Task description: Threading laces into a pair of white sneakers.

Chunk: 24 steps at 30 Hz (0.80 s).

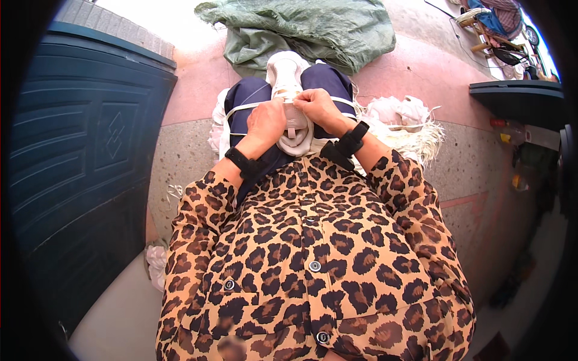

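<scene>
A white sneaker [286,67] rests between my knees, toe pointing away from me and its padded collar nearest my body. My left hand [267,124] is closed at the left side of the lacing, fingers pinched on a white shoelace. From across the shoe, my right hand [320,109] pinches at the lace by the upper eyelets, beside the pale pink tongue [294,119]. One loose length of shoelace [243,107] runs over my left thigh, and another crosses my right thigh. My fingers partly hide the eyelets.
Right of my leg lies a heap of white laces [415,144] with pale, crumpled pinkish items [397,112] behind it. A green woven sack [307,33] spreads ahead. At the left stands a dark blue panelled door [90,126]; a dark panel [518,96] juts in at the right.
</scene>
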Each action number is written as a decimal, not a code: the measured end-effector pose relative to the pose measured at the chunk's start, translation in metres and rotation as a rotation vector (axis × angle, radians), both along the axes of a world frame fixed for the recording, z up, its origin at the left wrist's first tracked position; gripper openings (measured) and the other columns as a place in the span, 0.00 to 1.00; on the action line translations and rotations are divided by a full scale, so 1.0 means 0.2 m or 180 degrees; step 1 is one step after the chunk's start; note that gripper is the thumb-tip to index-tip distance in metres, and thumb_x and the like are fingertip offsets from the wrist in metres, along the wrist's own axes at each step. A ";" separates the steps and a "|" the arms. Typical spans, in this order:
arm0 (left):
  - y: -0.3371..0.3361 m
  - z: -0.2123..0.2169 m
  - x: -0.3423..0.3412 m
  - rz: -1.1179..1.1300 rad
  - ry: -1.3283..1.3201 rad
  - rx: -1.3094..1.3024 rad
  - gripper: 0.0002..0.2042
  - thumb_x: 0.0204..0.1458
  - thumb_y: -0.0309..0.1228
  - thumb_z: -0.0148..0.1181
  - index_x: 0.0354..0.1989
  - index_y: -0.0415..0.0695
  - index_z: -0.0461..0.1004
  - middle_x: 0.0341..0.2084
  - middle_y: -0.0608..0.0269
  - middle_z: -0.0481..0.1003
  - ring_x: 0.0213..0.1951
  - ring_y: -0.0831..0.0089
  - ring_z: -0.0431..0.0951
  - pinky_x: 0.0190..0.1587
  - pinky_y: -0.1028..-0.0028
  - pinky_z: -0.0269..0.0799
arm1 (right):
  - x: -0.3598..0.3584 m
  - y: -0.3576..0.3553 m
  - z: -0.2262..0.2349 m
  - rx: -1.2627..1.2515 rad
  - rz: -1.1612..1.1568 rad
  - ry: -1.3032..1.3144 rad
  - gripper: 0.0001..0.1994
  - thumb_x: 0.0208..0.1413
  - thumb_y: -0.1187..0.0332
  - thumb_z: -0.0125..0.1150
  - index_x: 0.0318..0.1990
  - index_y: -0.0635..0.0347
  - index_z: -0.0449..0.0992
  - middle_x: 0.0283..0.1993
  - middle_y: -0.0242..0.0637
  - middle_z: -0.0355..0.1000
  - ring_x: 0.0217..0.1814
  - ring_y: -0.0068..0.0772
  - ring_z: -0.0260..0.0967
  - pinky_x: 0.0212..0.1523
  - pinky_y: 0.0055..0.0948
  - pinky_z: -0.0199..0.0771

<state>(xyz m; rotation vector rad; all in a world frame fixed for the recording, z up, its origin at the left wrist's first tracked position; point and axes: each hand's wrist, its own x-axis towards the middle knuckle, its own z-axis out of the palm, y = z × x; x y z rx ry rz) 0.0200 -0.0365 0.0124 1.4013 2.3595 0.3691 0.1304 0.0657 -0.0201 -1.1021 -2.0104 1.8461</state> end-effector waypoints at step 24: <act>0.00 -0.04 -0.04 0.0905 -0.2566 0.0614 0.09 0.51 0.32 0.50 0.32 0.39 0.72 0.17 0.72 0.68 0.14 0.86 0.62 0.13 0.83 0.56 | -0.01 0.00 0.03 0.1632 0.0162 0.0046 0.11 0.46 0.73 0.50 0.38 0.65 0.67 0.27 0.49 0.70 0.31 0.47 0.69 0.34 0.37 0.67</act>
